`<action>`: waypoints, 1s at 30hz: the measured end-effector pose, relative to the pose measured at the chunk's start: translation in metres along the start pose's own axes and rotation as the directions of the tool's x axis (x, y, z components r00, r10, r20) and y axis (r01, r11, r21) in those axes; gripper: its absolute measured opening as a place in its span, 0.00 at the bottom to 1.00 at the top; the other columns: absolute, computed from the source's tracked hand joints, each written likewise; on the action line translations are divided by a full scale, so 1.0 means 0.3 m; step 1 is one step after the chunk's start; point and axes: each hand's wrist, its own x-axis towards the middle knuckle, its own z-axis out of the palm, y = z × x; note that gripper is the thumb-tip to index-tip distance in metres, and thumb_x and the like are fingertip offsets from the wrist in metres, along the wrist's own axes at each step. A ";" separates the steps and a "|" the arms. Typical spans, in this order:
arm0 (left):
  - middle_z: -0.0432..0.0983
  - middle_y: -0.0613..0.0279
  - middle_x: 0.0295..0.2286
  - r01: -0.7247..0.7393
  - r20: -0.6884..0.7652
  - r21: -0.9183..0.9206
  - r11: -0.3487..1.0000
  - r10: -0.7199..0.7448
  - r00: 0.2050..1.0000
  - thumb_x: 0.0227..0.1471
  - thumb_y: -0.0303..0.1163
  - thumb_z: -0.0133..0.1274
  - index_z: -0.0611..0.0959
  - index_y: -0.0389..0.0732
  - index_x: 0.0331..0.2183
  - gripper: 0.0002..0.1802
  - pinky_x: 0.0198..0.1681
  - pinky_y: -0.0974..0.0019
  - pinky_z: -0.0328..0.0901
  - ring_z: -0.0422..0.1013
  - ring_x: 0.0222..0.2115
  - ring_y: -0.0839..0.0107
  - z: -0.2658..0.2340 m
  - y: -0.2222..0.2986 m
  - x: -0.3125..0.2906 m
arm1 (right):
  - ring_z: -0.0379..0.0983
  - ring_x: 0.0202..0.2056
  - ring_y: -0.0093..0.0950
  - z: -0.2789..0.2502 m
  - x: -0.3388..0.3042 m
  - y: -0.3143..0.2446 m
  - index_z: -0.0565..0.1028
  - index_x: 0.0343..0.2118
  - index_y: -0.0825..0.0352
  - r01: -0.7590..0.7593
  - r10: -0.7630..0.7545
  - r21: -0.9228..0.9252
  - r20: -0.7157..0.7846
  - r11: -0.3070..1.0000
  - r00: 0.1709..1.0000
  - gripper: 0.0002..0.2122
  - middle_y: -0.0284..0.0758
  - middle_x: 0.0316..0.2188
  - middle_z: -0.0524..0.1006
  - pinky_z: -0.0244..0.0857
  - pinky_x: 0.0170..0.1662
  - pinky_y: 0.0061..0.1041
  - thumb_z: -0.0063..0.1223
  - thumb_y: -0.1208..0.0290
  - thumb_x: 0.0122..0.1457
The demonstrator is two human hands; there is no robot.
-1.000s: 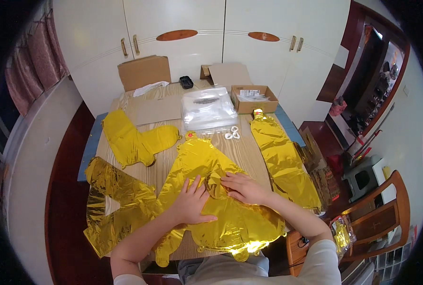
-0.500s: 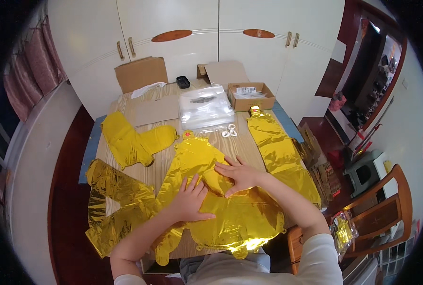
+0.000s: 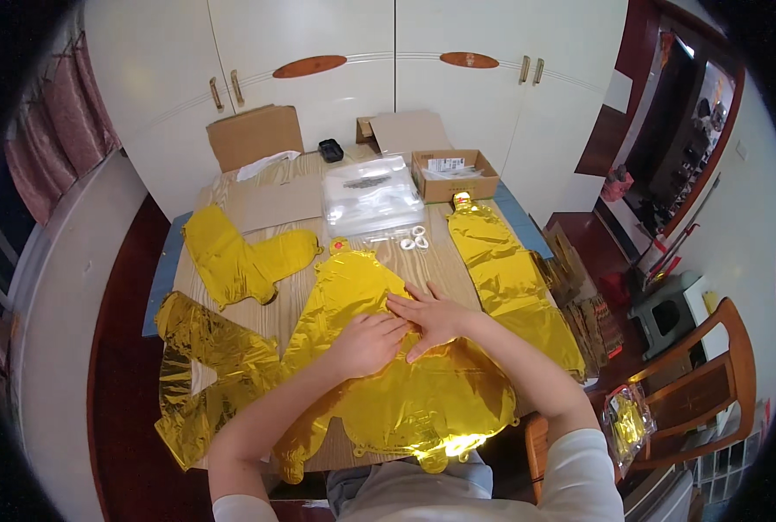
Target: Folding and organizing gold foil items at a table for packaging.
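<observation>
A flat gold foil balloon (image 3: 423,400) lies across the near middle of the table, its red-marked tip pointing away from me. My right hand (image 3: 436,320) rests on it palm down, fingers stretched out and spread. Close against it, my left hand (image 3: 370,342) is closed on a fold of the same foil, its fingers pressed together and curled. What lies under those fingertips is hidden. Other deflated gold foil balloons lie around: a boot-shaped one (image 3: 231,265) at the far left, a creased one (image 3: 192,335) at the near left, and a long one (image 3: 501,270) on the right.
Behind the balloons sit a stack of clear plastic bags (image 3: 372,196), white ribbon rolls (image 3: 416,239), an open cardboard box (image 3: 457,183) and a small black tray (image 3: 330,150). Cardboard (image 3: 257,139) leans near the white cabinet. A wooden chair (image 3: 692,396) stands at the right.
My left hand has moved right and forward to my right hand, and its spread fingers have drawn together. The right hand stays almost in place. The raised foil fold is now mostly covered.
</observation>
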 end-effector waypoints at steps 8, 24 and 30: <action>0.64 0.54 0.52 0.067 0.056 0.030 0.997 -0.069 0.996 0.50 0.46 0.52 0.71 0.42 0.52 0.30 0.54 0.53 0.52 0.59 0.54 0.59 -0.011 -0.002 -0.019 | 0.29 0.67 0.43 -0.007 -0.025 -0.007 0.41 0.65 0.63 -0.001 0.007 0.095 -0.058 0.995 0.998 0.60 0.36 0.66 0.45 0.25 0.64 0.52 0.61 0.34 0.33; 0.62 0.54 0.55 0.113 0.048 0.070 0.991 -0.117 0.992 0.52 0.47 0.48 0.67 0.44 0.56 0.32 0.59 0.48 0.49 0.56 0.57 0.58 0.005 -0.009 -0.036 | 0.50 0.63 0.38 0.207 -0.428 -0.364 0.56 0.61 0.64 0.082 -0.106 -0.110 -0.237 0.991 0.966 0.31 0.38 0.62 0.55 0.41 0.63 0.48 0.40 0.48 0.60; 0.61 0.54 0.55 0.123 0.091 0.072 0.990 -0.130 0.987 0.53 0.46 0.47 0.66 0.47 0.57 0.31 0.60 0.46 0.47 0.54 0.58 0.56 0.007 -0.017 -0.033 | 0.58 0.58 0.37 0.268 -0.642 -0.443 0.65 0.54 0.65 -0.077 0.113 0.110 -0.375 0.991 0.920 0.26 0.37 0.58 0.62 0.52 0.58 0.43 0.52 0.58 0.56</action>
